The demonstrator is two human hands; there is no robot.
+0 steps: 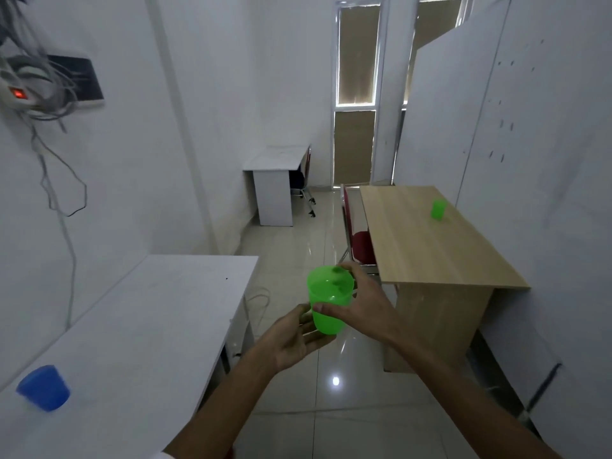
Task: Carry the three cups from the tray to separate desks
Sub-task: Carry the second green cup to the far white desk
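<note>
- Green plastic cup (326, 301) is sitting upright in mid-air over the tiled floor (298, 409), near the frame's centre, gripped by both hands.
- Right hand (367, 306) is coming in from 5 o'clock and wrapping the cup's upper wall; its thumb is pressing the near side just under the rim, and its fingers are curling round the far side.
- Left hand (294, 339) is reaching in from 7 o'clock, palm up, and cupping the base; its fingers are closing loosely under and against the cup's lower wall.
- Second green cup (437, 209) is standing upright on the wooden desk (430, 246) at 2 o'clock, towards that desk's far right part and well apart from the held cup.
- Blue cup (43, 387) is resting on the near white desk (139, 326) at 8 o'clock, close to the frame's left edge; blur is making its exact pose hard to judge.
- Far white desk (275, 160) is standing against the left wall at 12 o'clock, with a dark chair tucked beside it.
- Red chair (359, 240) is standing tucked at the wooden desk's left side.
- Power strip (18, 94) with a glowing red switch is hanging among tangled cables at 10 o'clock, beside a dark wall panel (79, 77).
- No readable writing or brand marks are showing on any cup or desk.
</note>
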